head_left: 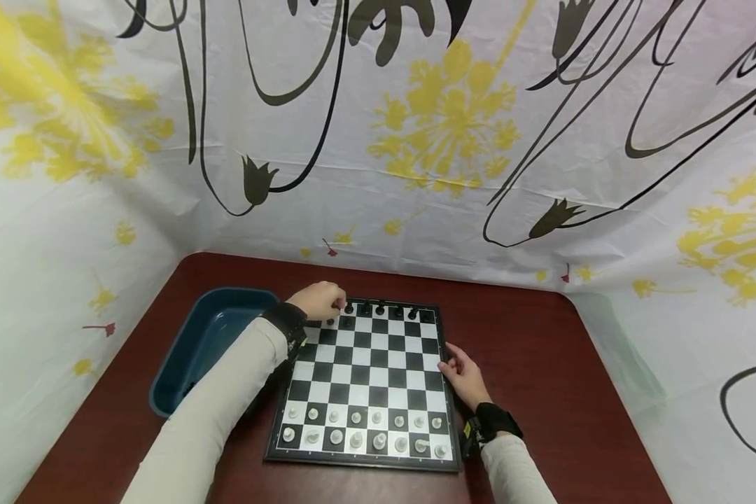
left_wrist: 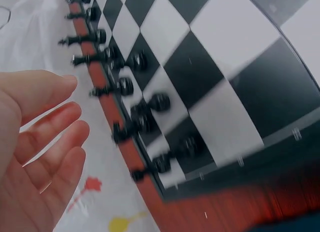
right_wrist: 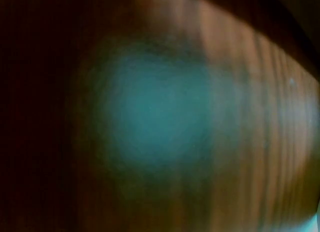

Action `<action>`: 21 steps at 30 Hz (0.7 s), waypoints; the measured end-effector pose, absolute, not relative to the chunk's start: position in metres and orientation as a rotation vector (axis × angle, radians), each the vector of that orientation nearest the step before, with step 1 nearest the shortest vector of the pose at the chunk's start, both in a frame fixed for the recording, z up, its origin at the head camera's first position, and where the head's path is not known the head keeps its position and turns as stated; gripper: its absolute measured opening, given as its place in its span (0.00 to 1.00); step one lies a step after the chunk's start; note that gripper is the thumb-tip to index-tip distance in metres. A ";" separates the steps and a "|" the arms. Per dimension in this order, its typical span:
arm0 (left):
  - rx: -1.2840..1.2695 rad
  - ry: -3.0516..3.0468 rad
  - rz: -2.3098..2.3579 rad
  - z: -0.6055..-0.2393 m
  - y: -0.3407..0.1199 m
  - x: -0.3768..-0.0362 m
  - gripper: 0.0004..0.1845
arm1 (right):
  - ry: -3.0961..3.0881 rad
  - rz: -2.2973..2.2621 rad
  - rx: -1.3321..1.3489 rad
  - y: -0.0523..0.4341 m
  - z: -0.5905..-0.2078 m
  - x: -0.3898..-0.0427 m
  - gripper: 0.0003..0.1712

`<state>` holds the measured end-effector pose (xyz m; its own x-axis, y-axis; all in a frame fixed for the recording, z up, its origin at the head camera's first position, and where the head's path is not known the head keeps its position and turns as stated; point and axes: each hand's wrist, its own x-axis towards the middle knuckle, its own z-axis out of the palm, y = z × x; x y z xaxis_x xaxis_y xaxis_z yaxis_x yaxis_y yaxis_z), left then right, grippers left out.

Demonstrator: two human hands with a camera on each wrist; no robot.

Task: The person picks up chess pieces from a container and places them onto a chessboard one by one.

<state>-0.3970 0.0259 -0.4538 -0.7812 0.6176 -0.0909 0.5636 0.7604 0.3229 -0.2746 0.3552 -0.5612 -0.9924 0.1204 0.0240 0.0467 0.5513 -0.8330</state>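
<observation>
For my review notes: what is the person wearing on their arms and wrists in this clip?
Both arms are in long, light cream sleeves. Each wrist carries a black strap: one on the left wrist, one on the right wrist, the right with a small yellow mark beside it. The left hand and right hand are bare, with no gloves or rings visible.

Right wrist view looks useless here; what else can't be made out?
- Right wrist view: all blur, nothing identifiable.
- Head view: left hand covers the board's far-left corner; black pieces too small to name.
- Left wrist view: motion blur; board cut off by the frame edges.
- Bin: arm hides part.
</observation>
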 end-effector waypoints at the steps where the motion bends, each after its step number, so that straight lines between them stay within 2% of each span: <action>1: 0.917 2.773 0.393 -0.452 0.021 -0.397 0.07 | -2.697 1.448 -0.146 0.355 -0.561 -0.275 0.28; 12: 0.795 2.814 0.358 -0.436 -0.046 -0.390 0.07 | -2.714 1.434 -0.152 0.353 -0.565 -0.277 0.29; 21: 0.800 2.821 0.431 -0.429 -0.091 -0.377 0.06 | -2.736 1.404 -0.138 0.354 -0.562 -0.274 0.29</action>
